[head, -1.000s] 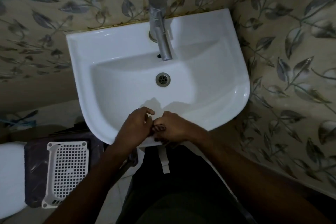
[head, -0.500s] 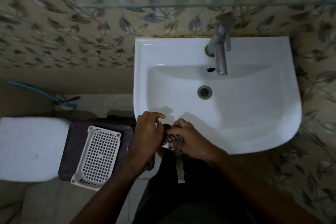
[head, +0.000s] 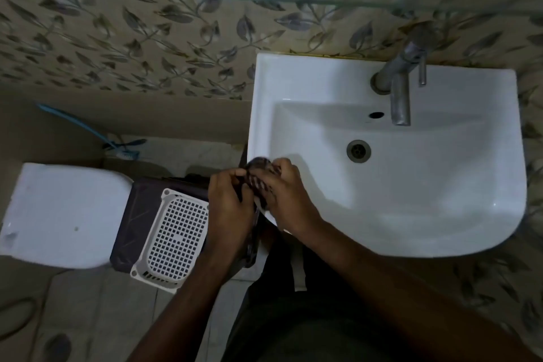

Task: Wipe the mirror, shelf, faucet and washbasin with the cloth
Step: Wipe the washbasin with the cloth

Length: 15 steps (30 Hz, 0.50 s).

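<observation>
Most of the cloth [head: 258,182] is buried between the two hands; its dark striped pattern is perhaps a check. The glass shelf [head: 293,0] blurs rightward.

Bare forearms, no sleeves; dark trousers [head: 308,329] with a pale drawstring [head: 298,269].

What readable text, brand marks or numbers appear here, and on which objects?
None can be read. The washbasin, faucet, striped cloth, white perforated basket and toilet tank lid show no legible lettering. The wall tiles carry only a leaf pattern.
</observation>
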Available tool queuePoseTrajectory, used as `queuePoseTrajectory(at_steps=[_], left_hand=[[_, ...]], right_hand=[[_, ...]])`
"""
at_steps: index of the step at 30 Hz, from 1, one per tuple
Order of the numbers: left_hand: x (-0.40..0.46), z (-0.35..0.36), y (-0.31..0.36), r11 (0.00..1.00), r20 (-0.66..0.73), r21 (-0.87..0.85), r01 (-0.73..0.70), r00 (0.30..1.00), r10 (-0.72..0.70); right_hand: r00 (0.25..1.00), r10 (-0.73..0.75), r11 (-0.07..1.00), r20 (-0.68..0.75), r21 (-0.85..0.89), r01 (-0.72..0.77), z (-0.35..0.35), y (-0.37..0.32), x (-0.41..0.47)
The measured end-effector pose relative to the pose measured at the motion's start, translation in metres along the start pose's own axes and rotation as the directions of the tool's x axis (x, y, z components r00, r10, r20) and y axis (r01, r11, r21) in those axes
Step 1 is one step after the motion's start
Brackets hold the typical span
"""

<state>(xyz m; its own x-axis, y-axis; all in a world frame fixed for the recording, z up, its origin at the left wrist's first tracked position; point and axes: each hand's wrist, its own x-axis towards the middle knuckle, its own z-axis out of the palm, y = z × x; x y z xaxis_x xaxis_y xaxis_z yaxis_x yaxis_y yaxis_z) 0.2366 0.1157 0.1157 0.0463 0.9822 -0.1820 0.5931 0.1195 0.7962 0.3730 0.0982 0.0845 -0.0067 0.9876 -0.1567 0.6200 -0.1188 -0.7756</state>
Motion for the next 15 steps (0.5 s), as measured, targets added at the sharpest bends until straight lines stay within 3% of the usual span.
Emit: queuePoseTrajectory(at_steps=[5,11,15], left_hand=[[0.009,-0.013,-0.002,0.999,-0.042,-0.012,-0.037,0.998,0.036],[0.015,-0.006,-0.007,0.993,0.0,0.06,-0.104,0.995,0.104],[0.008,0.009,-0.002,0.978,0.164,0.07,-0.196,0.97,0.182]], right_hand=[[0.991,0.04,0.999,-0.128,-0.019,-0.043,0.016,0.0,0.039],[0.997,-0.035,0.998,0.075,-0.052,0.039,0.002,0.006,-0.032],[0.98,0.003,0.992,0.201,-0.125,0.023,-0.022,0.035,-0.085]])
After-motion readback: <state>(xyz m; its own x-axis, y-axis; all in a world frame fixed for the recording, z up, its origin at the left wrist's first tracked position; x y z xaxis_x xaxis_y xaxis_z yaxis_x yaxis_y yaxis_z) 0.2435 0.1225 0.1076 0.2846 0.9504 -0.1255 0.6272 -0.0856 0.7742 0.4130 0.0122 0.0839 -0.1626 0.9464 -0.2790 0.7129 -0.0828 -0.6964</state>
